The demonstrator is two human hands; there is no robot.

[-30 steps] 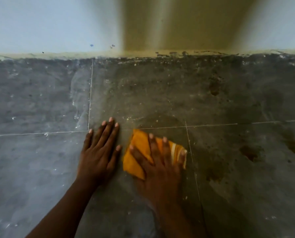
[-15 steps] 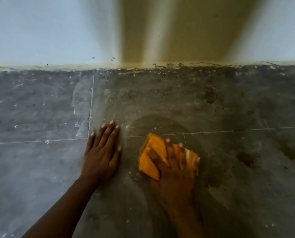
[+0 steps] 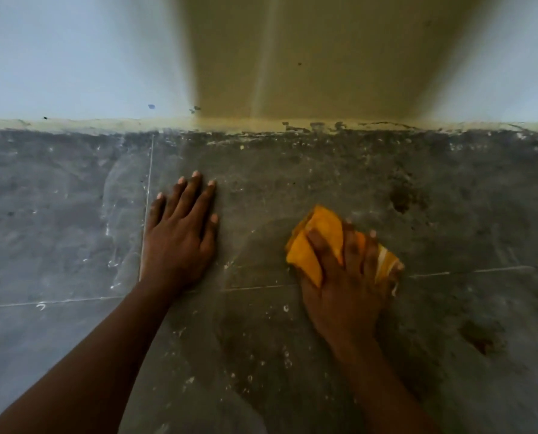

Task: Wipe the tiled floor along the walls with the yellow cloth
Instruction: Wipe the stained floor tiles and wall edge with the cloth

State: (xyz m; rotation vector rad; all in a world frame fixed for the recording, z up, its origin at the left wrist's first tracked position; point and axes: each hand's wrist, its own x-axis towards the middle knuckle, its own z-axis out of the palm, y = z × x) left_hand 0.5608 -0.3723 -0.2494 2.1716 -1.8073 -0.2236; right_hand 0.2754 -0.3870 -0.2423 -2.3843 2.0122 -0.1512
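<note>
A: Yellow cloth (image 3: 316, 242), bunched, one item. Location?

B: On the tiled floor (image 3: 292, 355), on the dark tile nearest the wall (image 3: 73, 57), just above a pale grout line (image 3: 255, 288). A white-striped edge shows at its right side.

A: Right hand (image 3: 346, 277), condition?

B: Palm down on top of the cloth, fingers spread and bent over it, pressing it to the floor. The fingertips are blurred.

A: Left hand (image 3: 180, 236)?

B: Flat on the floor, fingers straight and close together, holding nothing. It lies just right of the vertical grout line, well apart from the cloth.

A: Floor surface, remarks?

B: Grey tiles, pale streaks and white specks, a dark brown stain (image 3: 402, 198) to the upper right of the cloth, another (image 3: 477, 336) lower right.

A: Wall?

B: Pale, with a yellowish band (image 3: 308, 57) at centre and a chipped yellowish strip along its base.
</note>
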